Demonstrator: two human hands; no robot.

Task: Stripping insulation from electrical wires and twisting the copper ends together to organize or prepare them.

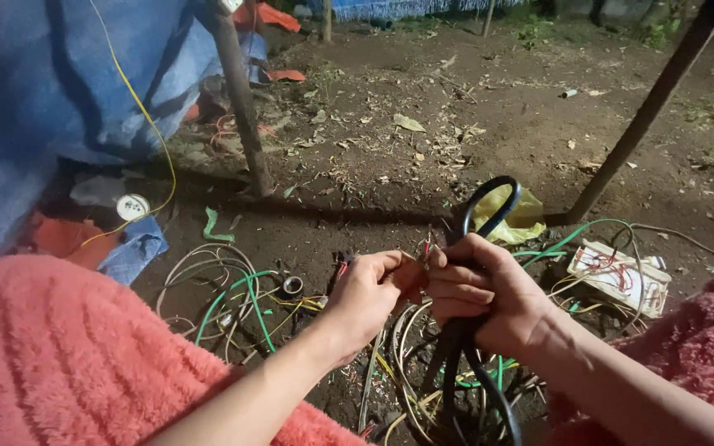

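My right hand [477,289] is closed around a thick black cable [483,206] that loops up above my fist and hangs down below it. My left hand [373,289] pinches the thin coloured wire ends [428,246] sticking out of that cable, right against my right thumb. Both hands are over a tangle of loose wires [423,372] on the dirt. My sleeves are fluffy pink.
More coiled green, white and yellow wires [225,289] lie on the ground at left. A white board with red wiring [621,277] sits at right, next to a yellow bag [522,216]. Two wooden poles [241,99] stand in the dirt. A blue tarp [43,99] hangs at left.
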